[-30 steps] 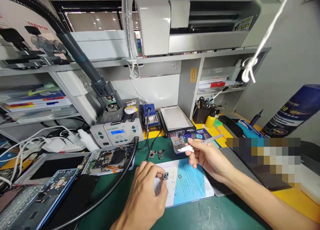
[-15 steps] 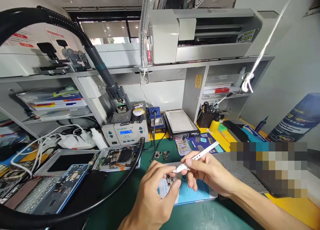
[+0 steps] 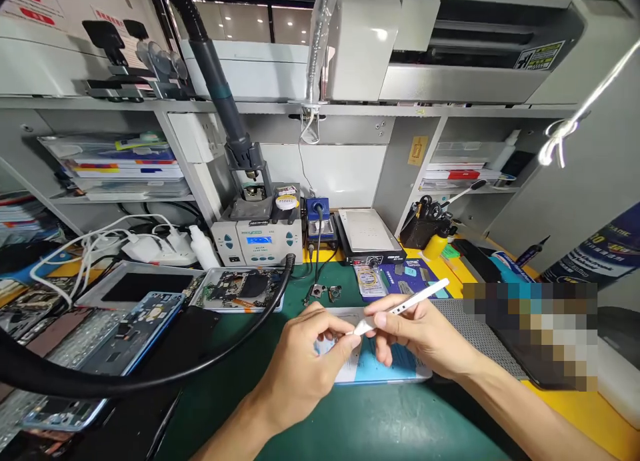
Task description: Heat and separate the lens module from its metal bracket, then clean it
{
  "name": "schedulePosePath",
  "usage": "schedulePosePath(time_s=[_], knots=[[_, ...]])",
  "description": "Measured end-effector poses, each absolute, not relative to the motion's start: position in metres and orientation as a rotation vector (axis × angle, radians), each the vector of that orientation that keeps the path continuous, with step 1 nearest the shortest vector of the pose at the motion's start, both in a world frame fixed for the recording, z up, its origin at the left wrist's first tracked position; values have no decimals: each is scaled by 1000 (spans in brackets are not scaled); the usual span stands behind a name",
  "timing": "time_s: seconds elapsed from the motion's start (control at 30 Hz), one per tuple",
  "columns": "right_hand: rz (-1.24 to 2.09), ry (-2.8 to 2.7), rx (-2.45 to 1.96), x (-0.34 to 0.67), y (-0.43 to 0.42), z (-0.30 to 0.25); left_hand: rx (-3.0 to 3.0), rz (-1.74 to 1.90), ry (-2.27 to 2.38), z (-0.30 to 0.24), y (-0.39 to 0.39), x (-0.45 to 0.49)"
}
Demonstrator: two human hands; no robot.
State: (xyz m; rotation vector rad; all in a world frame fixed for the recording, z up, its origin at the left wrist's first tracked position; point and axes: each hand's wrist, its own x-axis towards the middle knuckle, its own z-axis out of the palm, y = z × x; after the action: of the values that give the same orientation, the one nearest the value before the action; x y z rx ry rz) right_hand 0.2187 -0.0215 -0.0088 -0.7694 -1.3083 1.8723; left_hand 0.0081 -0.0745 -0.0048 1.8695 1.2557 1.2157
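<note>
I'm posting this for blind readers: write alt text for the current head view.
A person's right hand holds a slim pale tool with white material at one end, touched by the left hand, above a blue-and-white pad. Behind stands a grey unit with a blue display.

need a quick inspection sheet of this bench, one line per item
Surface: green mat; yellow tabletop shows at right.
Job's things: slim white tool, white wad at its lower end, above a blue-and-white pad.
Clutter: blue phone frame and exposed circuit board at left; two small metal parts beyond the pad.
Hands: right hand grips the tool; left hand meets the wad, its contents hidden.
Cables: black hose loops from the grey station; white cables tangled at left.
Surroundings: large machine above; large can at right.
</note>
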Motion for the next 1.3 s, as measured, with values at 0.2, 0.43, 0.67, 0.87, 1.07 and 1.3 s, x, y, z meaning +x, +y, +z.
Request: schedulePosePath(time_s=[0.2, 0.43, 0.67, 0.87, 1.07, 1.3], knots=[[1847, -1430, -738, 221, -24, -8, 1560, 1138, 1183, -7, -74, 9], [1811, -1474, -681, 220, -28, -7, 1661, 1169, 1172, -15, -74, 13], [1731, -1514, -938, 221, -27, -15, 2069, 1576, 1124, -21, -73, 19], [1773, -1541, -1016, 221, -26, -17, 2301, 1723, 998, -31, -70, 18], [1709, -1532, -973, 227, -23, -5, 1985, 1639, 1105, -18, -76, 13], [1511, -1437, -985, 243, -5, 3, 1941, 1332, 1398, -16, -66, -15]])
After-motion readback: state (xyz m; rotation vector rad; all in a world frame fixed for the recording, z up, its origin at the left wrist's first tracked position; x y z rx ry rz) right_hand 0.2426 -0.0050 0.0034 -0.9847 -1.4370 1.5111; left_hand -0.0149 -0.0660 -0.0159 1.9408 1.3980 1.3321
